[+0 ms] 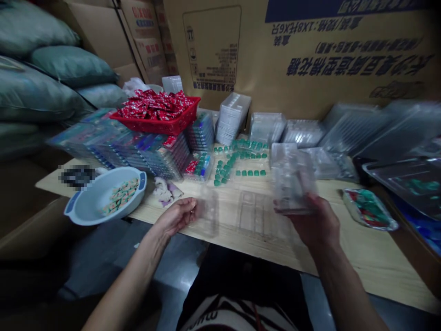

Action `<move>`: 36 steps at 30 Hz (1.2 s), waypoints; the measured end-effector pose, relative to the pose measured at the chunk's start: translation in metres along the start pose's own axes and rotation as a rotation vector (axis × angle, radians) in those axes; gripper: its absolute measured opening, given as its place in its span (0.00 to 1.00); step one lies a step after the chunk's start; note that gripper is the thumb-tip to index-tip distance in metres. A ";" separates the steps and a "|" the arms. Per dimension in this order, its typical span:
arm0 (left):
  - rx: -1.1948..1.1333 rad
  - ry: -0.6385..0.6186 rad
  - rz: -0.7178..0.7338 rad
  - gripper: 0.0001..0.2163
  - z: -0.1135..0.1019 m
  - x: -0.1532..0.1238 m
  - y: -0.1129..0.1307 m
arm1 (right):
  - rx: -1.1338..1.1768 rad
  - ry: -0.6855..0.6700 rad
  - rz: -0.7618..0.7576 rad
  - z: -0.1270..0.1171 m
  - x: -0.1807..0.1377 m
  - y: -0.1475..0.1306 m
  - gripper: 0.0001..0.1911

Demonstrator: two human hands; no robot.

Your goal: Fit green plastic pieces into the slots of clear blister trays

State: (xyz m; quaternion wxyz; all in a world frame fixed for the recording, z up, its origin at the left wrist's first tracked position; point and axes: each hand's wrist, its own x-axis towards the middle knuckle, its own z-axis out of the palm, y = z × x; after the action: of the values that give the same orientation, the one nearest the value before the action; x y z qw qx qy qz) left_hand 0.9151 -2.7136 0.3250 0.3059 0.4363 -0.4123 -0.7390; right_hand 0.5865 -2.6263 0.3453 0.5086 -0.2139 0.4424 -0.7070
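Note:
My left hand point(179, 215) pinches the edge of a clear plastic tray point(208, 211), blurred by motion, over the front of the table. A stack of clear plastic trays point(292, 177) is gripped in my right hand point(319, 223), raised above the tabletop. Between the hands another clear compartment tray point(255, 211) lies flat on the wood. Beyond it, green candy-like pieces point(223, 170) sit in rows and a loose pile. A filled tray with red packets and green pieces point(197, 166) stands to their left.
A red basket of red sachets point(165, 124) rests on stacked filled trays point(138, 149). At left is a light-blue basin point(120, 216) with small wrapped pieces. Stacked clear trays point(234, 117) line a big carton point(220, 50). A foil-edged pack point(368, 209) lies at right.

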 end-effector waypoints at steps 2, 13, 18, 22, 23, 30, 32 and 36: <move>0.268 0.172 0.027 0.14 -0.018 0.004 -0.015 | -0.047 0.013 0.005 -0.002 -0.001 -0.001 0.14; 1.445 0.157 0.622 0.21 0.034 0.009 -0.074 | -0.219 -0.015 0.017 0.011 -0.006 0.018 0.17; 1.433 -0.023 0.672 0.20 0.038 0.041 -0.065 | -0.334 -0.103 -0.007 0.006 -0.003 0.016 0.18; 1.387 -0.014 0.728 0.20 0.044 0.052 -0.056 | -0.445 -0.119 -0.066 -0.004 -0.002 0.013 0.23; 1.357 0.023 0.760 0.19 0.046 0.051 -0.055 | -0.465 -0.115 -0.074 -0.007 -0.001 0.012 0.24; 1.044 0.253 0.920 0.13 0.047 0.031 -0.049 | -0.909 0.051 -0.322 -0.042 0.060 -0.043 0.38; 1.022 0.311 0.937 0.12 0.040 0.026 -0.047 | -1.265 0.275 -0.359 -0.054 0.092 -0.067 0.43; 1.041 0.442 0.924 0.11 0.024 0.017 -0.051 | -1.733 0.484 -0.189 -0.077 0.151 -0.087 0.44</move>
State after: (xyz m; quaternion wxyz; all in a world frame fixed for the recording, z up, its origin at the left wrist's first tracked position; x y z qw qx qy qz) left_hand 0.8811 -2.6951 0.2807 0.4154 0.4456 -0.7810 -0.1374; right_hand 0.4231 -2.7235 0.3568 0.0019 -0.4029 0.8952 -0.1904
